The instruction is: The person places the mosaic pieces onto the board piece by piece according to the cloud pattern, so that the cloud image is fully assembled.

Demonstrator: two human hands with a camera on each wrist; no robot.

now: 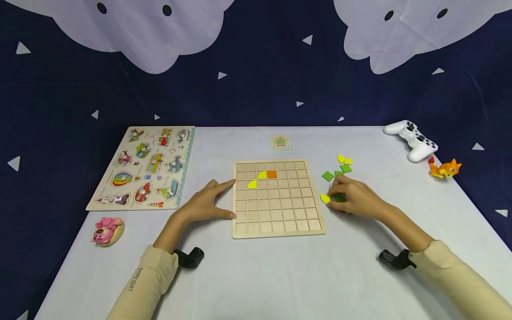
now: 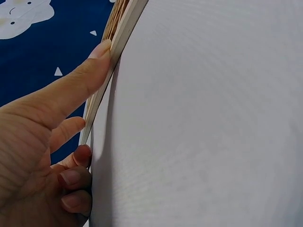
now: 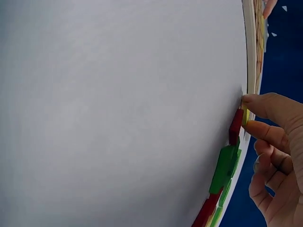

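A wooden grid board (image 1: 276,209) lies mid-table with two yellow quarter-round tiles (image 1: 257,180) and an orange square tile (image 1: 272,174) in its upper rows. My left hand (image 1: 230,199) rests on the table, with spread, straight fingers touching the board's left edge. In the left wrist view the thumb (image 2: 94,56) presses against that edge (image 2: 124,26). My right hand (image 1: 330,198) is just right of the board over a small heap of tiles. Its thumb (image 3: 258,103) and forefinger pinch a yellow tile (image 3: 245,118) beside a red tile (image 3: 235,125) and green tiles (image 3: 223,168).
More green tiles (image 1: 329,176) and yellow tiles (image 1: 344,159) lie beyond the right hand. A vehicle peg puzzle (image 1: 144,166) sits at the left, with a pink toy (image 1: 107,230) near it. At the far right are a white game controller (image 1: 412,140) and an orange toy (image 1: 445,169). A small picture card (image 1: 281,142) lies behind the board.
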